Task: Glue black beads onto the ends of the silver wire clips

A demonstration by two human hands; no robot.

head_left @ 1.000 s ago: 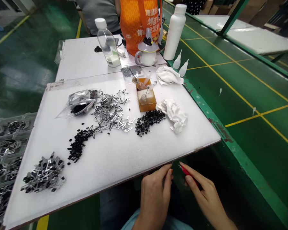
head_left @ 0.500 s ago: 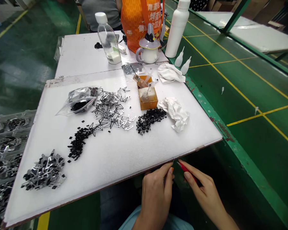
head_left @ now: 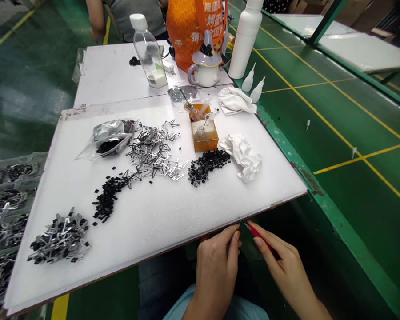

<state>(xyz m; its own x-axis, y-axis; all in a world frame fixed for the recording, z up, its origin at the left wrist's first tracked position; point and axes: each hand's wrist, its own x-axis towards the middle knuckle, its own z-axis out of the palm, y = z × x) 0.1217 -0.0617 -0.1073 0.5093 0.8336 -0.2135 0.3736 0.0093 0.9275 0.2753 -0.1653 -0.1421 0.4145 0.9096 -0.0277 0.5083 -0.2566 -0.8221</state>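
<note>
While the right hand (head_left: 285, 266) grips a red-handled tool (head_left: 262, 235), its fingers (head_left: 259, 242) clamped around the handle, the tool's long axis slants forward and across toward the left hand (head_left: 215, 275). Its fine tip ends at the edge of the white foam-topped table (head_left: 160, 226), just beside the left fingers (head_left: 234, 235). Those fingers curl close together near the tip, though whether they pinch anything is too small to tell. The left hand lies nearer the tip, the right nearer the handle.
</note>
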